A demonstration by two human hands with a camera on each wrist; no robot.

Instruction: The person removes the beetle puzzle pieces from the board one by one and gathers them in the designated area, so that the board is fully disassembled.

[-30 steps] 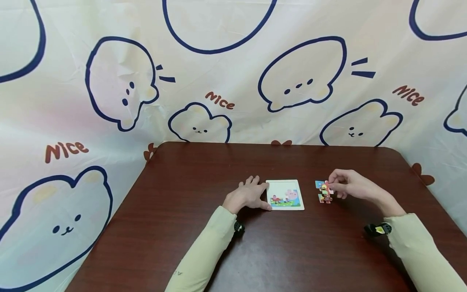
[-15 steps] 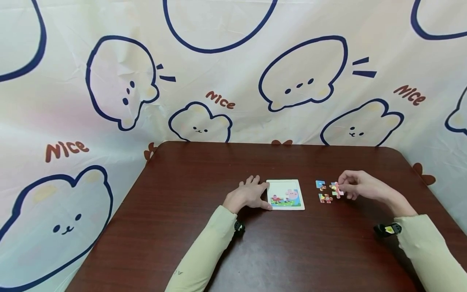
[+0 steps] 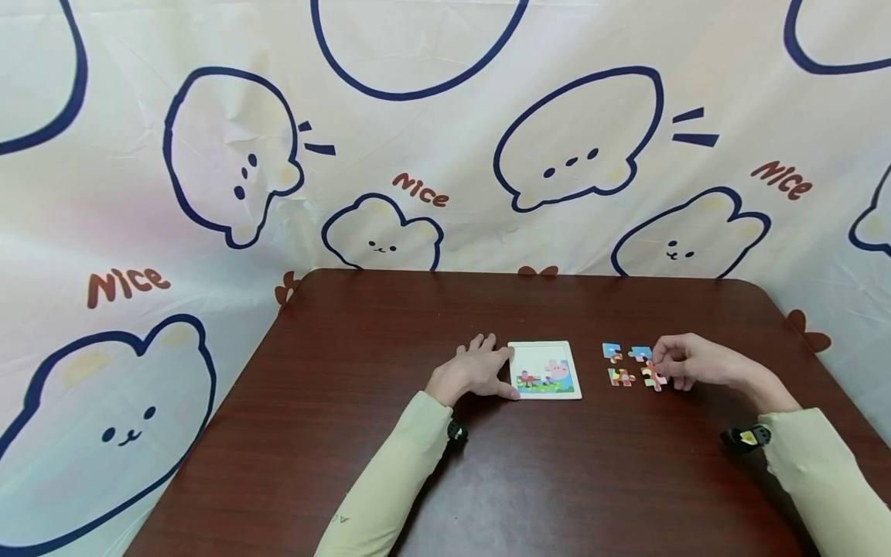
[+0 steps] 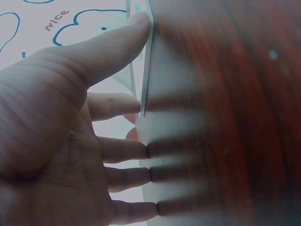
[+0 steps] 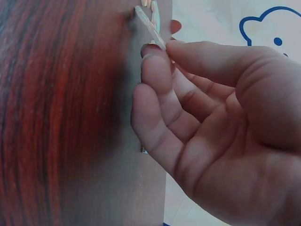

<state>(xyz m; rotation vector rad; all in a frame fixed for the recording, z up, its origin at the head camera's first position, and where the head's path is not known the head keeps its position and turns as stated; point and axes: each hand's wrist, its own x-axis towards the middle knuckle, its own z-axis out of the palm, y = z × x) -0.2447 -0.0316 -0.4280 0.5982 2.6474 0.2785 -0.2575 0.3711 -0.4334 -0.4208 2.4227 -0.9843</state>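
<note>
A white puzzle tray (image 3: 545, 353) lies mid-table, its lower part filled with a pink pig scene. My left hand (image 3: 475, 370) rests at the tray's left edge with fingers spread. In the left wrist view the thumb (image 4: 124, 40) and index finger touch the tray's rim. Between thumb and fingertips, my right hand (image 3: 703, 362) pinches a colourful puzzle piece (image 3: 653, 376), seen tilted in the right wrist view. Beside it lie a mostly blue puzzle piece (image 3: 640, 353), another blue puzzle piece (image 3: 611, 352) and a red and yellow puzzle piece (image 3: 621, 377).
All of this is on a dark brown wooden table (image 3: 390, 433). A cloth backdrop (image 3: 459, 139) with cartoon bears hangs behind it and along the sides. Each wrist wears a small black camera band (image 3: 748, 438).
The right hand has moved right, spreading the clustered puzzle pieces apart. Its pinched piece now sits lower right, and a blue piece has come into sight above it. The left hand has stayed put.
</note>
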